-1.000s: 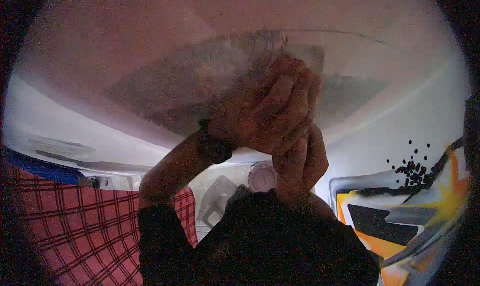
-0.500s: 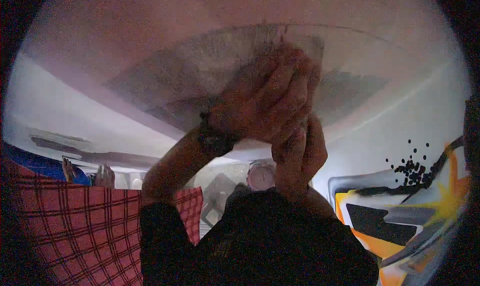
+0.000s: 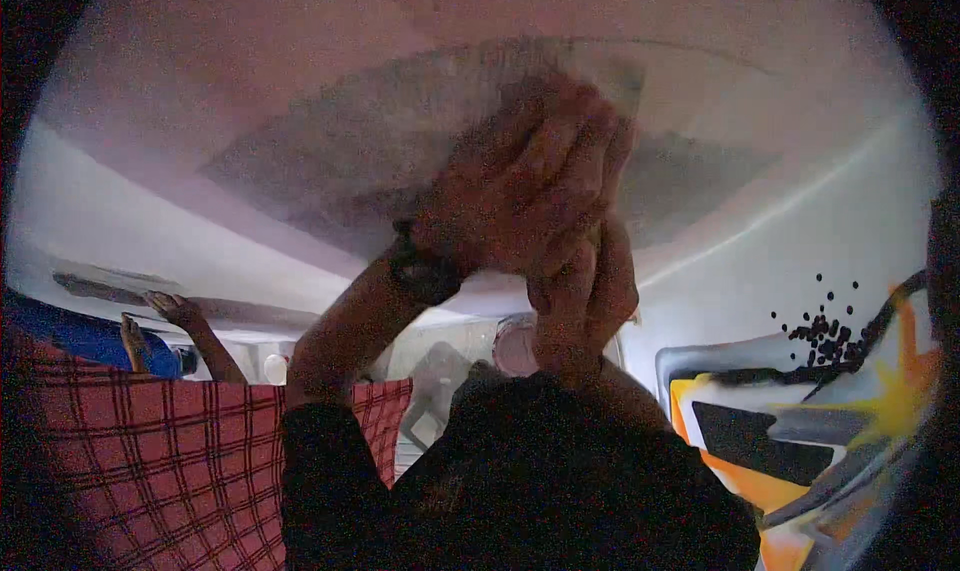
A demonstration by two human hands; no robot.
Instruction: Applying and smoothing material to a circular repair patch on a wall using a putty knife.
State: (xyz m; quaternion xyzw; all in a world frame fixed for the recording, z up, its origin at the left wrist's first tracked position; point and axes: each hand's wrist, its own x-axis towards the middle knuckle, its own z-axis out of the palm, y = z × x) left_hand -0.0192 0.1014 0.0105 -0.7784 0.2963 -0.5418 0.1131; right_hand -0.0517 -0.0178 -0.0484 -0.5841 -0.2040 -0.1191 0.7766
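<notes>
Both hands are raised together against a pinkish overhead surface (image 3: 480, 6), in front of a grey, fan-shaped smeared patch (image 3: 330, 141). My left hand (image 3: 530, 176), with a dark band (image 3: 425, 266) at its wrist, is closed, its fingers curled near the patch's right part. Just below and touching it, my right hand (image 3: 580, 276) is closed too, partly covered by the left. A pale, straight-edged shape (image 3: 622, 79) shows beyond the fingertips; whether it is a blade in my grip or part of the patch, I cannot tell. The picture is dim and grainy.
Red plaid cloth (image 3: 170, 461) fills the lower left. Behind it a co-worker's raised hand (image 3: 175, 308) and second hand (image 3: 133, 336) show beside something blue (image 3: 80, 341). A painted wall (image 3: 800, 401) stands right. A round pale object (image 3: 515, 346) is behind my right forearm.
My two hands, still together, have shifted slightly left and up along the patch. At the left, one of the co-worker's hands has risen to the grey streak, its forearm now showing.
</notes>
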